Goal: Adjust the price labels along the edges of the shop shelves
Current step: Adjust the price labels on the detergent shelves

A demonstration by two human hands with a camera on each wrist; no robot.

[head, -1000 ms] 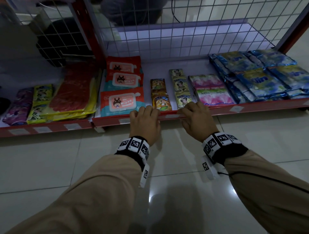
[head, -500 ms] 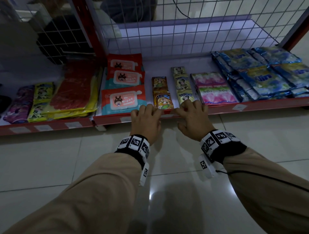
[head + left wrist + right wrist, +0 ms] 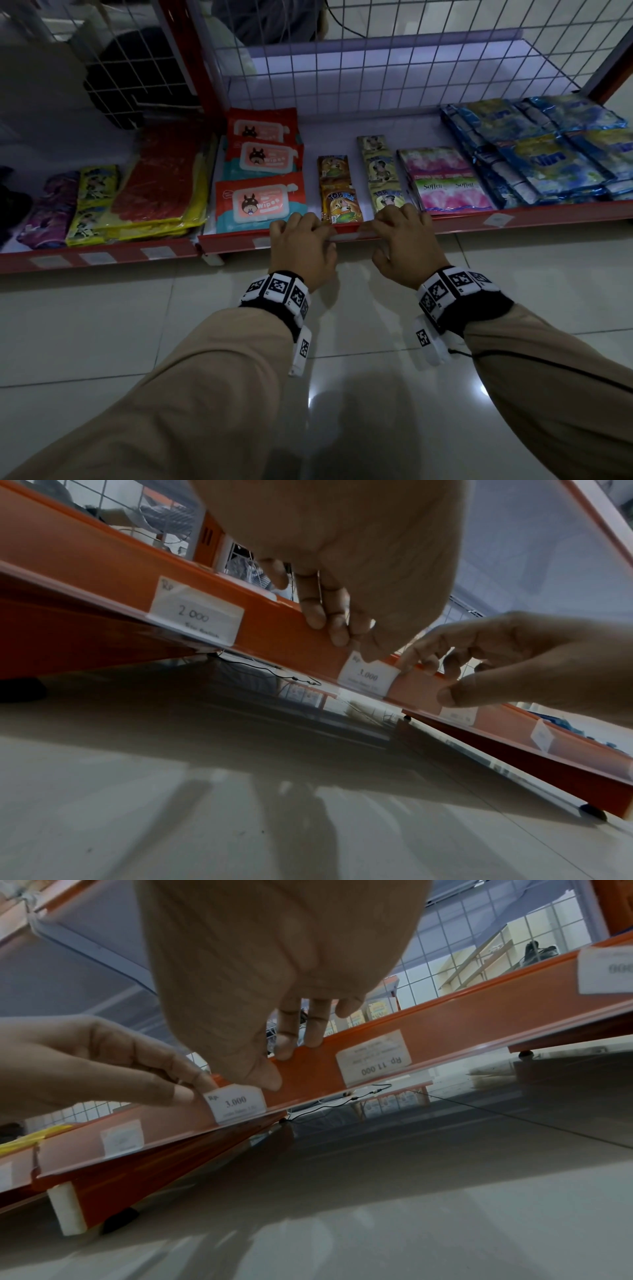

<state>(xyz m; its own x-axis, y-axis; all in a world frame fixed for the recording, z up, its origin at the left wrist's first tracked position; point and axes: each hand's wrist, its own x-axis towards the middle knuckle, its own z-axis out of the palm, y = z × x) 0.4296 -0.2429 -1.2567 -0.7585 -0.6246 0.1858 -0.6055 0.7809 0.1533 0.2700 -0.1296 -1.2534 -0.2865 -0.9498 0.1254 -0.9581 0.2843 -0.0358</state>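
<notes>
We have the 3,000 price label (image 3: pixel 369 675) seated in the red shelf-edge strip (image 3: pixel 513 221), its long side along the rail. Our left hand (image 3: pixel 301 246) pinches its left end, our right hand (image 3: pixel 404 246) its right end, equally near.
</notes>
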